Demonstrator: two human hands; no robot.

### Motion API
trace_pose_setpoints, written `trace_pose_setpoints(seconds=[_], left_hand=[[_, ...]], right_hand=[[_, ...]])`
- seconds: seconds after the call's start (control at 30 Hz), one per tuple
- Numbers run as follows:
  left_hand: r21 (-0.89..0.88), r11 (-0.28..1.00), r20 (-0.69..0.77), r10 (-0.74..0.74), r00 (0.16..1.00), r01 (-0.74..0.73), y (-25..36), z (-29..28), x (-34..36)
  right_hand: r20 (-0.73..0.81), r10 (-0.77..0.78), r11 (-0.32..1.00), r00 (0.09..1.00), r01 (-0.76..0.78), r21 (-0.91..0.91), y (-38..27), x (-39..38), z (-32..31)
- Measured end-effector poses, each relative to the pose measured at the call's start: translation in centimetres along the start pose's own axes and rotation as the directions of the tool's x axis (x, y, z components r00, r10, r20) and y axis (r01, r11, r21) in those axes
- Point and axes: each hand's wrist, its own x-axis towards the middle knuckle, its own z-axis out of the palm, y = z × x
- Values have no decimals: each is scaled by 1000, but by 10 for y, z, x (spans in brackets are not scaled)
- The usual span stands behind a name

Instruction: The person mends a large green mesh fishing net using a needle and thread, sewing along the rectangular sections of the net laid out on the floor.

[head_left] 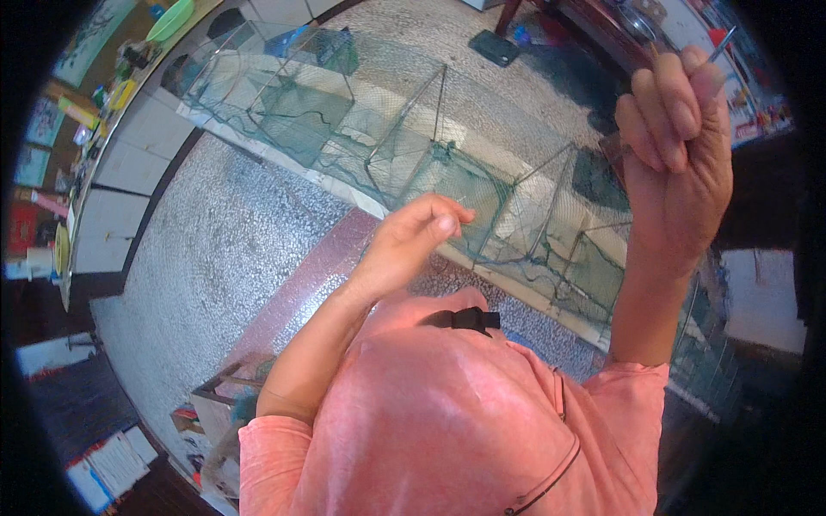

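A long green mesh trap [465,185] with thin metal frames stretches slantwise before me, its netting spread over a pale strip. Low over the mesh, my left hand [411,236] is closed, its thumb against the curled fingers. Whatever it pinches, if anything, is too small to make out. High at the right, my right hand [680,159] is raised above the trap's far side. Its curled fingers close around a thin pointed tool [728,39], whose narrow tip sticks out past the fingertips. The rest of this tool is hidden in the hand.
A pale strip [366,199] runs under the trap across the speckled floor [219,215]. A dark flat object [494,48] lies on the floor beyond. Along the left, a counter carries a green basin [171,20] and small items. A wooden crate [225,391] stands at lower left.
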Motion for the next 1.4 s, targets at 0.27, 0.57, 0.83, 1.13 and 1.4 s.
trace_pose_setpoints(seconds=[0.27,0.57,0.83,1.13,1.4], left_hand=[[-450,850,18,-296,955,272,-11,-23,6],[-362,837,65,-416,907,410,-15,-26,3],[-397,819,53,-431,901,415,-28,-42,-8],[-420,779,64,-486,872,465,-30,-52,-15],[286,957,99,27,995,-55,9,-26,-9]], right_hand=[[355,373,260,857,271,-927,46,-33,-2],[227,487,170,843,164,-972,97,-62,-14],[137,549,416,824,-127,-900,109,-65,2],[251,357,457,900,66,-887,125,-75,30],[-32,143,710,989,-125,-692,96,-40,87]])
